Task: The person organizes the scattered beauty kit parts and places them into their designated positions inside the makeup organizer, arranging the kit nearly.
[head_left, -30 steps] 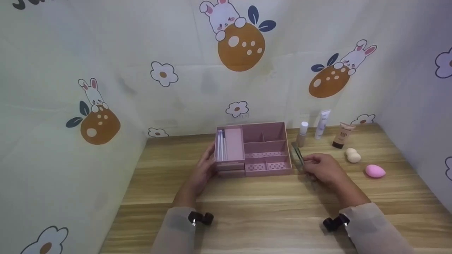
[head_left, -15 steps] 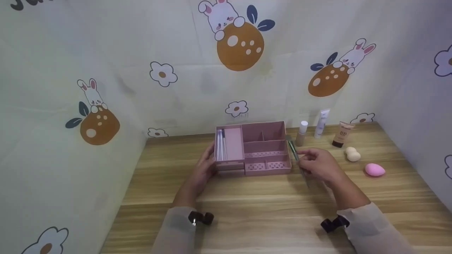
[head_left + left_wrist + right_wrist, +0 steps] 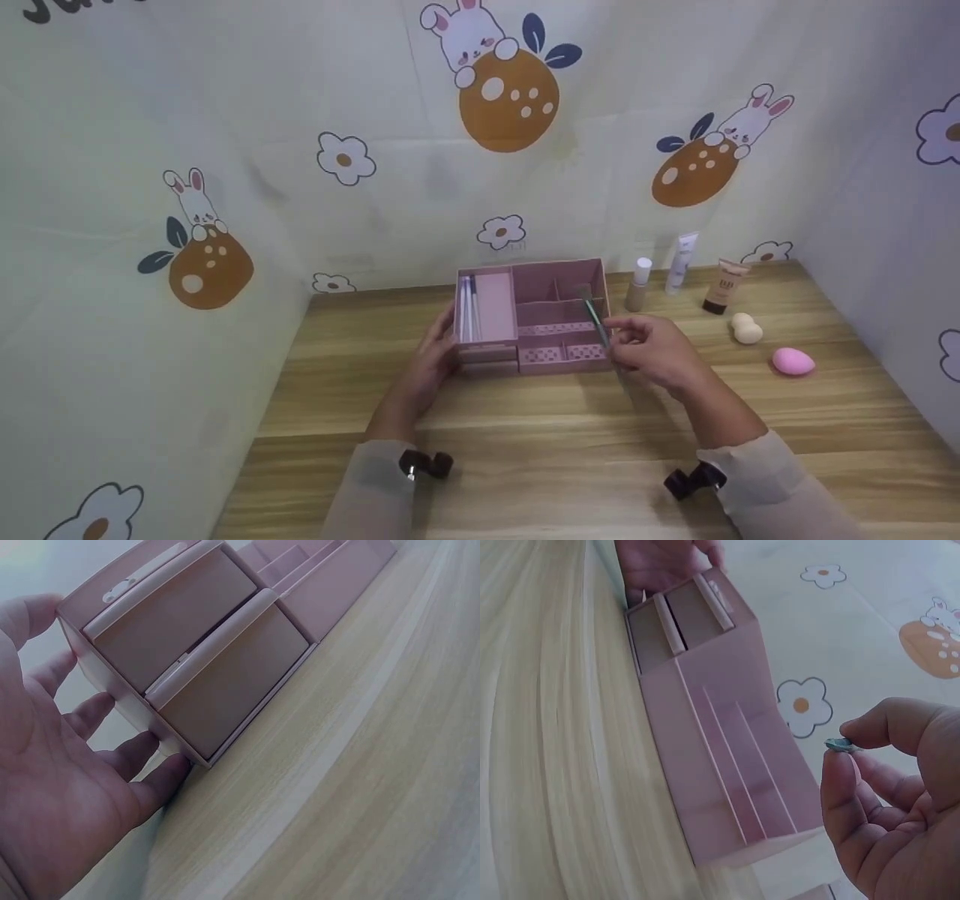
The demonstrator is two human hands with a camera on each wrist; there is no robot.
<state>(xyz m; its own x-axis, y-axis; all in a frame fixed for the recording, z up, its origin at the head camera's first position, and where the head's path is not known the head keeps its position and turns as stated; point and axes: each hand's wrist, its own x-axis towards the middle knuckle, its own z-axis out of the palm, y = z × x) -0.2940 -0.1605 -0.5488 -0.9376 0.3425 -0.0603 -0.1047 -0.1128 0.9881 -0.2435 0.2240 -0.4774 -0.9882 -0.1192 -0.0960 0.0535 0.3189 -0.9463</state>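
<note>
Wisely, my right hand (image 3: 651,352) is pinching the brush (image 3: 596,316), my spread left hand (image 3: 430,369) steadying the box (image 3: 553,367) at nine o'clock.

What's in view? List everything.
Compartmented organizer: 1, pink, centre
Slim rods: several, mostly white, organizer's left tray
Thin stick: 1, green, organizer's right side
Cylindrical bottle: 1, white-capped beige, right of organizer
Slim tube: 1, white, beside bottle
Squeeze tube: 1, black-capped beige, beside slim tube
Gourd-shaped sponge: 1, cream, nearer than squeeze tube
Egg-shaped sponge: 1, pink, far right
Wood-grain table: 1, brown, beneath
Cloth backdrop: count unclear, off-white, behind
Left hand: 1, bare, touching organizer
Right hand: 1, bare, pinching thin stick
Sleeves: 2, beige, forearms
Wrist cameras: 2, black, wrists
</note>
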